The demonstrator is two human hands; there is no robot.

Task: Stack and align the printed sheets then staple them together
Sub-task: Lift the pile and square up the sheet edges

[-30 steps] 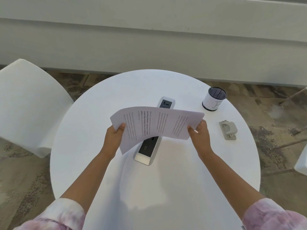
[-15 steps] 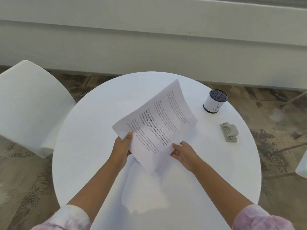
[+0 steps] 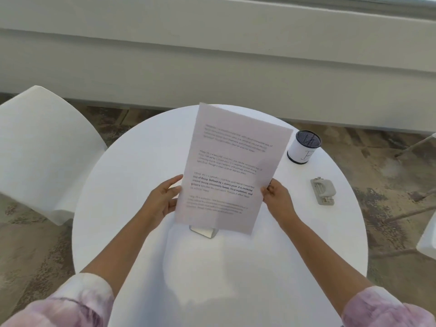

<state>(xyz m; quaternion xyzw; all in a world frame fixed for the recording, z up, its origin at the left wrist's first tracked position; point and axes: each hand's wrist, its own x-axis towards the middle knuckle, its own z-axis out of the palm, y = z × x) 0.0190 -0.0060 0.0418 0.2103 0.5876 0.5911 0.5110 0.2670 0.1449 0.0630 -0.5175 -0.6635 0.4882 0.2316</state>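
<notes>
I hold the printed sheets (image 3: 232, 166) upright in portrait above the middle of the round white table (image 3: 132, 175), text facing me. My left hand (image 3: 162, 199) grips the lower left edge and my right hand (image 3: 277, 197) grips the lower right edge. A small grey stapler (image 3: 323, 191) lies on the table to the right, apart from my right hand. How many sheets are in the stack cannot be told.
A grey power strip (image 3: 204, 231) pokes out below the sheets, mostly hidden. A white cylindrical cup with a dark top (image 3: 303, 147) stands at the back right. A white chair (image 3: 40, 147) is on the left, and another seat edge (image 3: 428, 234) is at the right.
The sheets have turned from lying sideways and tilted to standing upright in portrait. My right hand has shifted from the bottom edge out to the lower right edge.
</notes>
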